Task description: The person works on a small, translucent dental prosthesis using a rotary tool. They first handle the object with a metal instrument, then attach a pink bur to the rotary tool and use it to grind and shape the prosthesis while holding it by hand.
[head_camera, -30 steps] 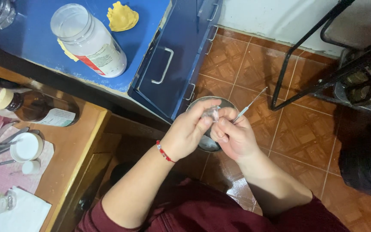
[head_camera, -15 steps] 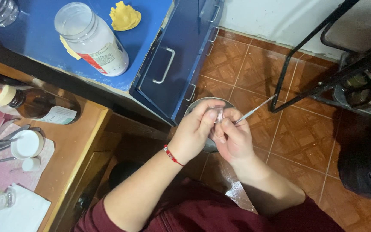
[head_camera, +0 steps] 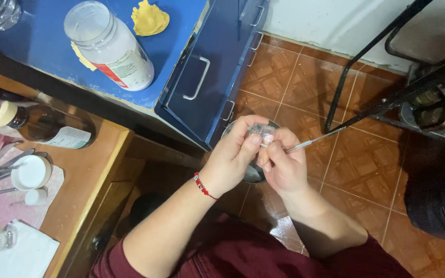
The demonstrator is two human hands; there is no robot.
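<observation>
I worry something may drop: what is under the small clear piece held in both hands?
Below the small clear piece sits a round metal bowl over the brown tiled floor. The left hand and right hand cover most of the bowl, so its contents cannot be seen.

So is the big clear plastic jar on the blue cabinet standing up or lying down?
Lying down. The big clear plastic jar rests on its side on the blue cabinet, its label facing up.

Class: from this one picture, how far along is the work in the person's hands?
Done: nothing can be judged finished. In hand: the left hand pinches a small clear container over a metal bowl, while the right hand works a thin metal tool at it. Left: cannot tell.
</observation>
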